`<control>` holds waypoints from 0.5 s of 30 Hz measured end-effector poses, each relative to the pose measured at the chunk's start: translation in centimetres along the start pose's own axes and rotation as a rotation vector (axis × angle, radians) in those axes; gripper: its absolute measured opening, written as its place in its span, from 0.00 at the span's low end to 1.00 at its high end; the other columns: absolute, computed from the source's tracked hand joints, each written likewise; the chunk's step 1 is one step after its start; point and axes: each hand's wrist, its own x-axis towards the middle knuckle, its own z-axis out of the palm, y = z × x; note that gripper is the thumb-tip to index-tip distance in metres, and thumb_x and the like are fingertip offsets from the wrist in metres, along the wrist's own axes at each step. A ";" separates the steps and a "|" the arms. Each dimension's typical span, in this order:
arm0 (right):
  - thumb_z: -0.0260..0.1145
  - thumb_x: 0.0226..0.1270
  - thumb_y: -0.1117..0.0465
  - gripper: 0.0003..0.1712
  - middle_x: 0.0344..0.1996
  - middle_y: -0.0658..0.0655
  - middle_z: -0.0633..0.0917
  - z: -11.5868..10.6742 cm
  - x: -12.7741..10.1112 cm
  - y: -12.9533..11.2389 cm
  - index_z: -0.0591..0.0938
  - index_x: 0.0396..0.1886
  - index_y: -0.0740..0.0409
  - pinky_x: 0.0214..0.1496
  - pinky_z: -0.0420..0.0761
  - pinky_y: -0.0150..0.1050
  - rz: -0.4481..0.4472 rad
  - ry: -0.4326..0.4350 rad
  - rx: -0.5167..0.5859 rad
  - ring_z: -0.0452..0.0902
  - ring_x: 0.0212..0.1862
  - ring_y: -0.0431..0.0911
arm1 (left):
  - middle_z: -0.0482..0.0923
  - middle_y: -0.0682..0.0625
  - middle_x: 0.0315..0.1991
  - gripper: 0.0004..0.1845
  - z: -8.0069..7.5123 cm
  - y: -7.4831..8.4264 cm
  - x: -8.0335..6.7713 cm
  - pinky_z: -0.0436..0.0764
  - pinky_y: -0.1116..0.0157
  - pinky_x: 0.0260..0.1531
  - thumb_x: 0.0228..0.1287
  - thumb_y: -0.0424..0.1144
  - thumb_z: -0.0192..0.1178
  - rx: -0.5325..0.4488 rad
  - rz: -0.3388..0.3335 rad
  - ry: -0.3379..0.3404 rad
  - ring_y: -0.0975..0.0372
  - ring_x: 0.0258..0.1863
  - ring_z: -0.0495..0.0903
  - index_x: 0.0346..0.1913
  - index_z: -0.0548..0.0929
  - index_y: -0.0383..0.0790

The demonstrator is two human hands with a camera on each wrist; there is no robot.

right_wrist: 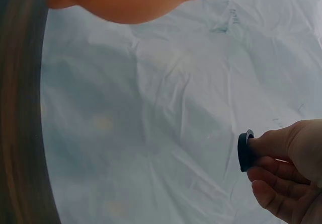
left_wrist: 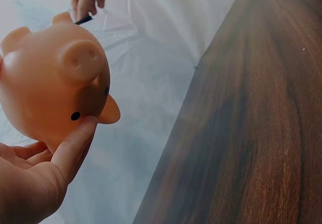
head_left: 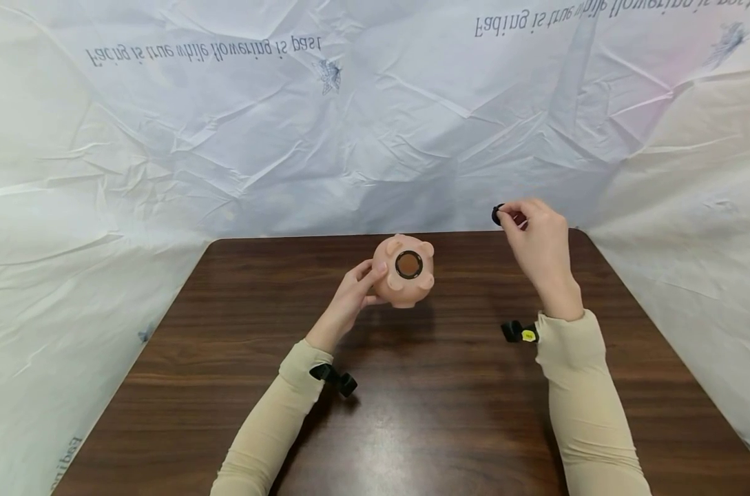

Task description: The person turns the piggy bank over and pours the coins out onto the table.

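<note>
A pink-orange piggy bank [head_left: 385,293] is tilted so that its underside, with stubby feet and a round dark-rimmed hole, faces the head camera. My left hand [head_left: 350,295] grips it from the left, its thumb lying by the feet. The left wrist view shows the snout and one black eye of the piggy bank [left_wrist: 45,78], with the left hand [left_wrist: 37,183] under it. Off to the right, my right hand [head_left: 540,238] pinches a small round black plug [head_left: 496,214]. Apart from the bank, this plug [right_wrist: 243,151] sits between thumb and fingers of the right hand [right_wrist: 292,168].
A dark brown wooden table [head_left: 226,331] lies below both hands. White wrinkled sheeting with printed lettering [head_left: 275,138] hangs behind the table and along its sides. Each sleeved wrist wears a small black camera [head_left: 334,379].
</note>
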 end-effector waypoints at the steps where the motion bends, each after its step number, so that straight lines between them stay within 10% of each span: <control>1: 0.66 0.73 0.65 0.09 0.33 0.65 0.85 0.1 -0.1 0.2 0.88 0.39 0.68 0.34 0.69 0.37 0.008 -0.006 -0.002 0.79 0.33 0.55 | 0.71 0.39 0.62 0.32 0.0 0.0 0.0 0.84 0.55 0.49 0.73 0.52 0.57 -0.001 0.001 0.001 0.54 0.55 0.79 0.72 0.69 0.38; 15: 0.65 0.73 0.65 0.10 0.36 0.70 0.85 2.1 -1.0 4.7 0.87 0.42 0.70 0.43 0.75 0.59 0.189 -0.132 -0.023 0.79 0.35 0.61 | 0.72 0.40 0.62 0.36 -0.1 -0.1 0.0 0.84 0.56 0.49 0.69 0.57 0.61 0.000 0.006 0.011 0.53 0.56 0.78 0.72 0.69 0.39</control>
